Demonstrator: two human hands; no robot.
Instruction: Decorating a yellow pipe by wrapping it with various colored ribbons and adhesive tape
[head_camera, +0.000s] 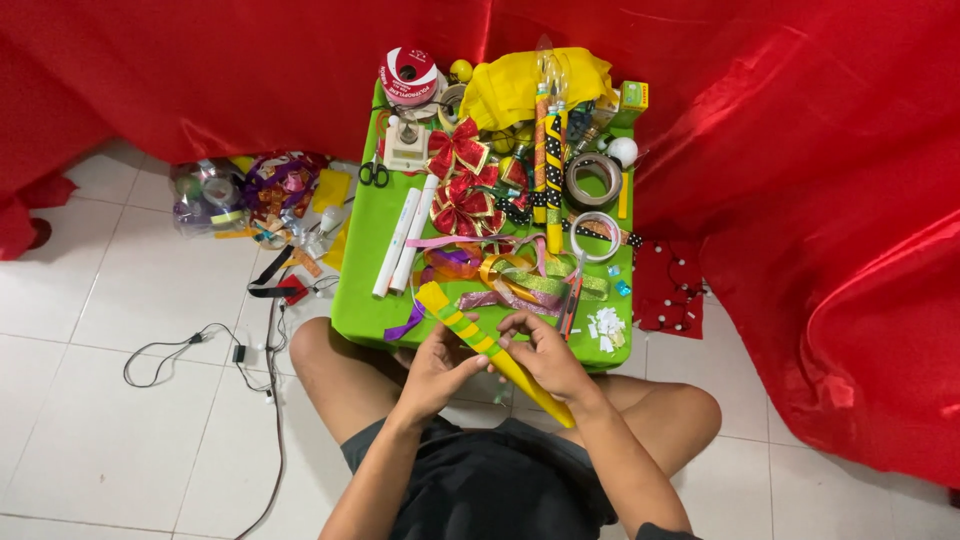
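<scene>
A long yellow rolled paper tube (486, 345) with green stripes near its upper end lies slanted across both hands, above my lap. My left hand (437, 368) grips it around the middle from below. My right hand (545, 357) holds it a little lower, fingers pinching the striped part. The tube's top end reaches over the front edge of the small green table (361, 290).
On the green table lie ribbons (505, 280), red bows (459, 185), two white rolls (403, 242), tape rings (594, 180), a red ribbon spool (408, 75), scissors (374, 173) and yellow cloth. A bag of craft scraps (250, 200) and a black cable (200, 345) lie on the tiles left. Red cloth surrounds.
</scene>
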